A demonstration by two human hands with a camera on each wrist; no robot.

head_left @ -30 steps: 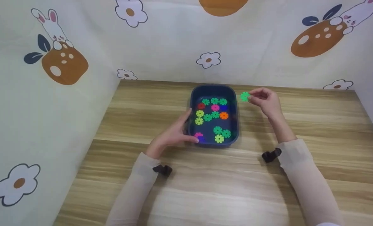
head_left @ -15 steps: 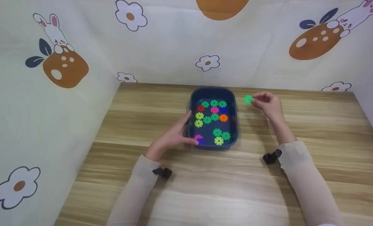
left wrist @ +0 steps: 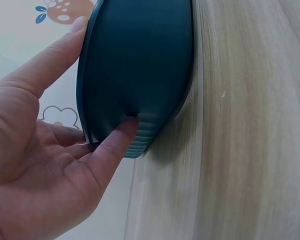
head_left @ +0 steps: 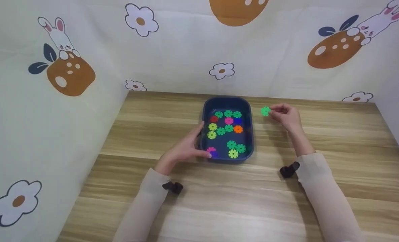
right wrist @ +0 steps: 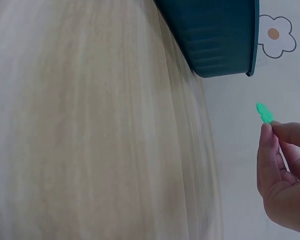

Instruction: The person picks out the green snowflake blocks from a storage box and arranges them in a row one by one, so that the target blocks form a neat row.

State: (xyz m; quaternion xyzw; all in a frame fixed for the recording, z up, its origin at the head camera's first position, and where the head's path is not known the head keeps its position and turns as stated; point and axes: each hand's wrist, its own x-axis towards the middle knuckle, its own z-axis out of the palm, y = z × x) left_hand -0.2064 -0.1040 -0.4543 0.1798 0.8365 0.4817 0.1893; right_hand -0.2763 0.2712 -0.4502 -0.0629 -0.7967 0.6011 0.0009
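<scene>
A dark blue plastic bin [head_left: 227, 159] stands on the table, with several toothed disc pieces lying in it, green, yellow, pink, red, orange and blue. My left hand [head_left: 186, 146] holds the bin at its left side; the thumb lies over the near left corner of the rim. In the left wrist view, one fingertip [left wrist: 130, 125] presses the outer wall. Right of the bin, my right hand [head_left: 286, 117] pinches a bright green toothed disc [head_left: 265, 111] between thumb and fingers, held in the air, apart from the bin. The disc [right wrist: 264, 113] appears nearly edge-on in the right wrist view.
The wood-grain table [head_left: 239, 208] extends around the bin. Behind it and on both sides hangs a pale cloth [head_left: 172, 50] printed with rabbits and flowers. A black wrist camera [head_left: 289, 170] sits on the right sleeve, another wrist camera [head_left: 173, 187] on the left.
The right hand, still pinching the green disc, has moved slightly right, away from the bin. The left hand stays on the bin. The whole scene has shifted a little lower in the head view.
</scene>
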